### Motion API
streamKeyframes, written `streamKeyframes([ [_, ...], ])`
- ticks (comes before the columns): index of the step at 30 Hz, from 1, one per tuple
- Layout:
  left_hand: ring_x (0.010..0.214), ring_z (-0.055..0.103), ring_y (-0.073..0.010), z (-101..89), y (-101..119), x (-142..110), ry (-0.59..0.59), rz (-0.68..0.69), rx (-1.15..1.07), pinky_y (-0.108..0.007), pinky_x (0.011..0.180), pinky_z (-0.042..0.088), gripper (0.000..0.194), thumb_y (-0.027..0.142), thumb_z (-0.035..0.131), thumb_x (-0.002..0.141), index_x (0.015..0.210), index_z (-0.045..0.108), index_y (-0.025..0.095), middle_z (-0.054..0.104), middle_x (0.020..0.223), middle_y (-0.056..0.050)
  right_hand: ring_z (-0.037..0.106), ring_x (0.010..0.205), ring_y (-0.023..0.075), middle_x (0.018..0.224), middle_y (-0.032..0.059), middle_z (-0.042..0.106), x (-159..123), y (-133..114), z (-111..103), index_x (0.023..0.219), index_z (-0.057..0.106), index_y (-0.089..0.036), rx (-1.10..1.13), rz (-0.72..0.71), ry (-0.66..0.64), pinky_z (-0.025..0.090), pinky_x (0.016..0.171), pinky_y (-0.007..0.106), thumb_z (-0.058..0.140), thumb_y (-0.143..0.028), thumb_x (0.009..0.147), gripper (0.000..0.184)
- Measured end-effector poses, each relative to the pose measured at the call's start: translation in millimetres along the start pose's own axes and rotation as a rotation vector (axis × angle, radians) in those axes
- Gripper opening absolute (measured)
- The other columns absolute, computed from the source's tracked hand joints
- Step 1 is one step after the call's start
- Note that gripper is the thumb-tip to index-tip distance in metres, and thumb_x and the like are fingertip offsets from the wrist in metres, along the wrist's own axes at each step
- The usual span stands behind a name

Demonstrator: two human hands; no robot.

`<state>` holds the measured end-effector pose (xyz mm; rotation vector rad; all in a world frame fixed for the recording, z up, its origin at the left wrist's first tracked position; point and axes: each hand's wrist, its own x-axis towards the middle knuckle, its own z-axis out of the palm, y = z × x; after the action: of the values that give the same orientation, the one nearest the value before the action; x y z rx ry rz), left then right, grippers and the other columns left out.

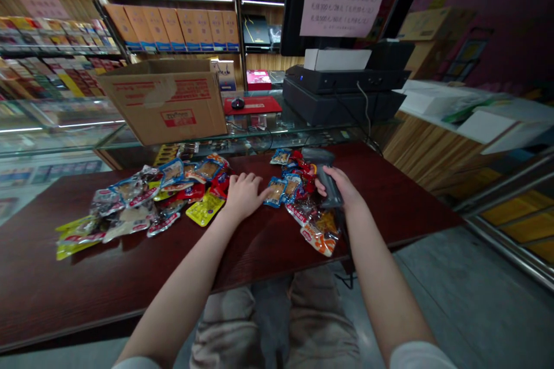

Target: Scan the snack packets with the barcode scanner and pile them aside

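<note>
"What were the snack packets (127,191) lying on?"

"A wooden table (259,259), dark red-brown, with a streaky grain."

"And how were they spread over it?"

"From the flat yellow packet (205,209), the larger heap (138,210) stretched off to the left, with a yellow-green packet (75,248) farthest out."

"And the smaller heap (292,187)?"

"It lay to the yellow packet's right: blue-edged packets (276,191), some red packets (296,155), and an orange-and-white packet (321,239) nearer the front than the yellow one."
</note>
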<state>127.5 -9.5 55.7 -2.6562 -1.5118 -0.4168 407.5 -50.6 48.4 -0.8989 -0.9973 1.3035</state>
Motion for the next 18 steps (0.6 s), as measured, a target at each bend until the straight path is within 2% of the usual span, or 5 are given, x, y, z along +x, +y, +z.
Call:
streamKeyframes([
  [3, 0.112, 0.055, -0.0336, 14.8, 9, 0, -0.138, -0.007, -0.036, -0.047, 0.096, 0.038, 0.05, 0.06, 0.048, 0.091, 0.11, 0.067, 0.017, 0.063, 0.117, -0.016, 0.042, 0.044, 0.0104, 0.054, 0.0, 0.054, -2, -2, -2, 0.089, 0.064, -0.015, -0.032, 0.017, -0.001, 0.033, 0.038, 0.023, 0.067, -0.045, 0.082, 0.031],
  [8, 0.109, 0.057, -0.0321, 28.9, -3, 7, -0.163, -0.101, -0.276, -0.046, 0.093, 0.042, 0.034, 0.047, 0.068, 0.081, 0.1, 0.06, 0.019, 0.064, 0.111, -0.011, 0.045, 0.047, 0.0113, 0.061, 0.0021, 0.06, -4, -5, -3, 0.091, 0.063, -0.016, -0.037, -0.001, 0.023, 0.035, 0.039, 0.023, 0.069, -0.042, 0.08, 0.029],
  [13, 0.077, 0.061, -0.0172, 38.8, -8, 18, -0.05, -0.442, -1.068, -0.035, 0.078, 0.052, 0.031, 0.024, 0.07, 0.072, 0.09, 0.044, 0.021, 0.059, 0.077, 0.002, 0.046, 0.045, 0.0112, 0.059, 0.001, 0.059, -7, -6, 0, 0.095, 0.062, -0.016, -0.073, 0.044, -0.021, 0.035, 0.038, 0.023, 0.069, -0.044, 0.081, 0.033],
  [15, 0.075, 0.062, -0.0142, 36.9, -6, 20, 0.025, -0.531, -1.424, -0.032, 0.076, 0.054, 0.031, 0.019, 0.067, 0.071, 0.089, 0.042, 0.021, 0.06, 0.08, 0.003, 0.047, 0.045, 0.0114, 0.06, 0.0005, 0.06, -10, -7, 4, 0.1, 0.061, -0.017, -0.093, 0.061, -0.063, 0.035, 0.039, 0.022, 0.069, -0.044, 0.081, 0.035],
  [18, 0.082, 0.065, -0.0138, 27.7, -4, 19, 0.115, -0.521, -1.764, -0.034, 0.079, 0.056, 0.039, 0.014, 0.064, 0.068, 0.1, 0.045, 0.022, 0.064, 0.096, 0.001, 0.048, 0.043, 0.0106, 0.06, 0.0002, 0.061, -14, -6, 13, 0.102, 0.059, -0.017, -0.146, 0.122, -0.165, 0.036, 0.039, 0.022, 0.068, -0.047, 0.082, 0.038],
])
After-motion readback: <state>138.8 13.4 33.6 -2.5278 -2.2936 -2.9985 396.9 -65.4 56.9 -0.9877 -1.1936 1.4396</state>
